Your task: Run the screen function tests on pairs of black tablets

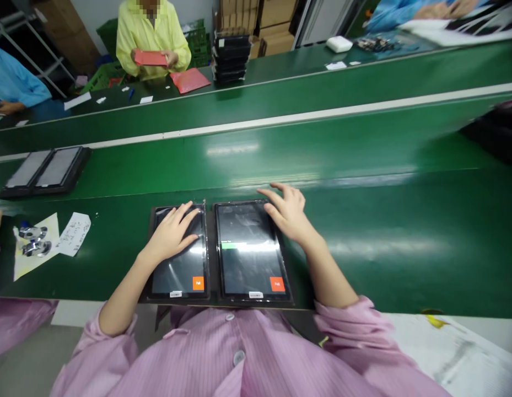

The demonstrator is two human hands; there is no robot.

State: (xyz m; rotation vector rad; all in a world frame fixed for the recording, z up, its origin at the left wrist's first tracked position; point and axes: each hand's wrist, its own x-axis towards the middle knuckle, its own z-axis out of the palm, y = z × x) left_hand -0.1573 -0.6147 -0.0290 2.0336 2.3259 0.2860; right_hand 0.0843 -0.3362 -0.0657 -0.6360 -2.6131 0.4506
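**Two lit tablets are attended by two bare hands at a green bench**

The left tablet (179, 270) and the right tablet (249, 264) are set side by side in a black tray (213, 286) at the near edge of the green bench (388, 248). The left tablet's upper screen is covered by the left hand (168, 237), whose fingers are spread and laid out flat, with nothing grasped. The right hand (286, 215) is held at the right tablet's upper right corner; its fingers are parted and slightly bent, unclenched, and nothing is gripped. Whether the glass is touched by them cannot be told. An orange-red square is shown low on each screen, and a green patch is displayed on the right one.

To the left, metal parts (34, 241) are placed on a yellowish sheet (26, 264), beside which a handwritten note (75, 234) is laid. Farther back, two grey-faced panels (43, 168) are held in another black tray (80, 168). Across the bench, a red packet (151, 58) is held by a person in yellow (173, 33).
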